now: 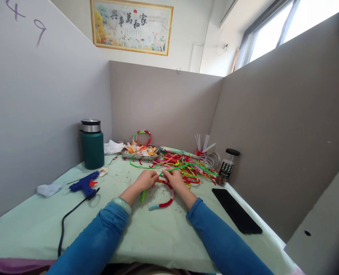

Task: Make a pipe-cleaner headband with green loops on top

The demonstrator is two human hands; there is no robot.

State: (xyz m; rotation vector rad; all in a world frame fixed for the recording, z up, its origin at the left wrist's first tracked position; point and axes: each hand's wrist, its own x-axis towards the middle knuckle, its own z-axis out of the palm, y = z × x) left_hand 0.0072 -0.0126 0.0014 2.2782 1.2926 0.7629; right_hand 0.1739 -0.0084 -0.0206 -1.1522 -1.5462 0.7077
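Note:
My left hand (146, 180) is closed on a headband-like hoop (169, 200) at its upper left side, with the fingertips partly hiding it. Red, pink, orange and pale blue fuzzy wrapping covers the curved hoop, and a bright green end (142, 196) shows below my left hand. Between the thumb and fingers of my right hand (175, 180) a green pipe cleaner (186, 165) is pinched. Its short end reaches toward my left fingertips, and its long end runs right over a heap of coloured pipe cleaners (194, 178). Both hands are close together above the tabletop.
A blue glue gun (85, 186) with a black cord lies left, near a green flask (92, 149) and crumpled tissue (48, 190). Behind are a metal tray (141, 157) of small pieces and glue sticks (205, 144). At right stand a jar (226, 168) and a black slab (236, 212). Grey partitions enclose the table.

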